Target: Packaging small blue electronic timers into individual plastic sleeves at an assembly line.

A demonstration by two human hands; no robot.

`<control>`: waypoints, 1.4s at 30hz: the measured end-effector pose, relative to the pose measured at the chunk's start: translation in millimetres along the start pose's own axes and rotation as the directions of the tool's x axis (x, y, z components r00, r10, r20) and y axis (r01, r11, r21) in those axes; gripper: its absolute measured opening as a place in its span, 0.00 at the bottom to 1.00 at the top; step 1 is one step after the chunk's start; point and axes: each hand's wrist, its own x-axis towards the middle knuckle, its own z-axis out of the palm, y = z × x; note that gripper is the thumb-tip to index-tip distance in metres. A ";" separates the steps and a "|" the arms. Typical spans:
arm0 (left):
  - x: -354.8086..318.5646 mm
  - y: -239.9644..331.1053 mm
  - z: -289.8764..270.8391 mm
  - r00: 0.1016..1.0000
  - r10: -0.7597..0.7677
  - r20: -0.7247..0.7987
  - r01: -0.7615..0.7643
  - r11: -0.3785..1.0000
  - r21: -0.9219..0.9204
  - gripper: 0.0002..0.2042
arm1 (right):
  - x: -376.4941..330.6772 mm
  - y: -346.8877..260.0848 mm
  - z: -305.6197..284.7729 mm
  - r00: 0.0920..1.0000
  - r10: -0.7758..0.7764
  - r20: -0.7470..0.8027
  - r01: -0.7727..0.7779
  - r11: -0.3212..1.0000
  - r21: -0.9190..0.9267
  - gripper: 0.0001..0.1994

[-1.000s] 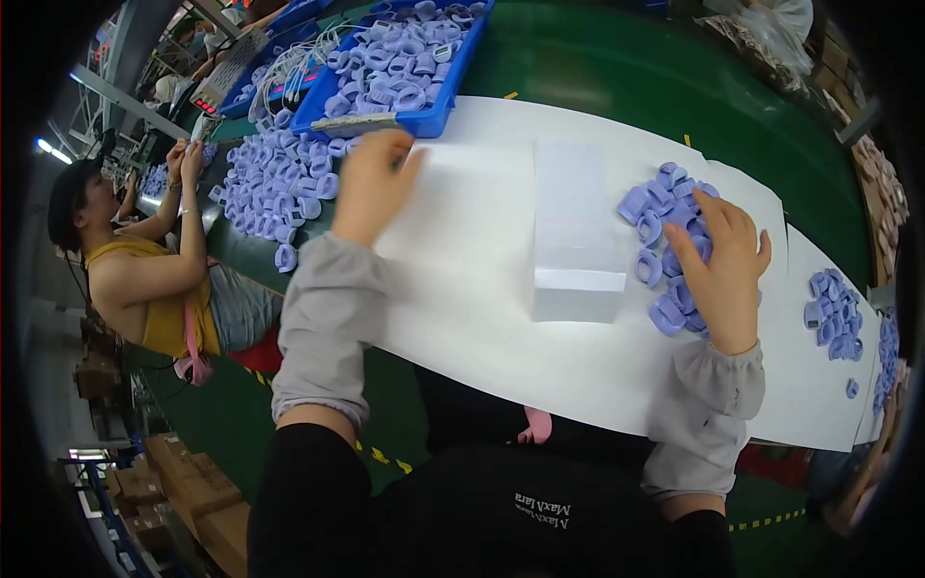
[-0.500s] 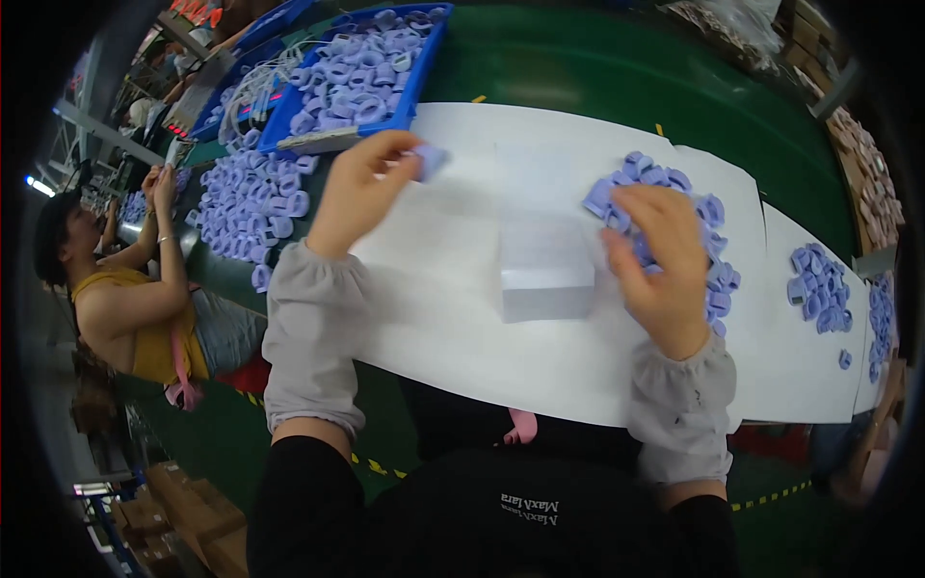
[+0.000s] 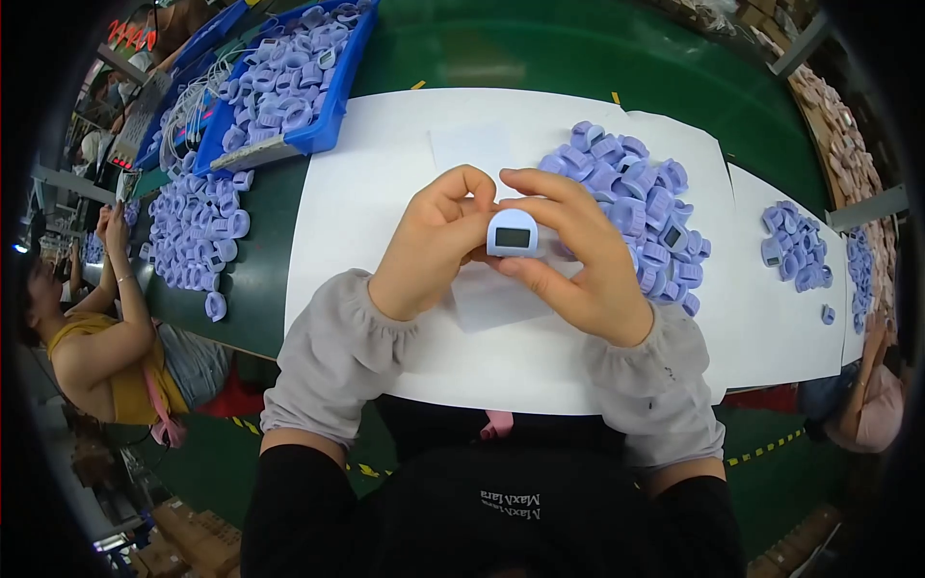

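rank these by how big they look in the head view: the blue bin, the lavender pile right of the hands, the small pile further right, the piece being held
1. blue bin
2. lavender pile, close to the bin, hard to separate
3. small pile
4. held piece, gripped by left hand and right hand; nearest the camera, so it looks enlarged

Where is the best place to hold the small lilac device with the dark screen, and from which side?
Probably by its rounded outer edges, one hand from each side, as the left hand and right hand hold the lilac device now. Its dark screen faces up, so fingertips on the rim leave it uncovered.
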 end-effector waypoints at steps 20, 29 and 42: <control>2.3 -3.6 -4.5 0.938 0.342 0.062 -0.336 0.846 0.414 0.12 | -3.2 -1.5 -28.5 0.978 0.169 0.122 -0.113 0.922 -0.370 0.24; 5.7 -2.0 -5.4 0.935 0.354 0.012 -0.328 0.855 0.402 0.14 | -15.2 12.1 10.3 0.956 0.086 0.282 0.070 0.862 -0.501 0.14; 2.6 5.4 -8.6 0.931 0.366 0.000 -0.336 0.854 0.396 0.17 | -3.5 16.3 2.9 0.977 -0.004 -0.213 -0.074 0.930 -0.361 0.10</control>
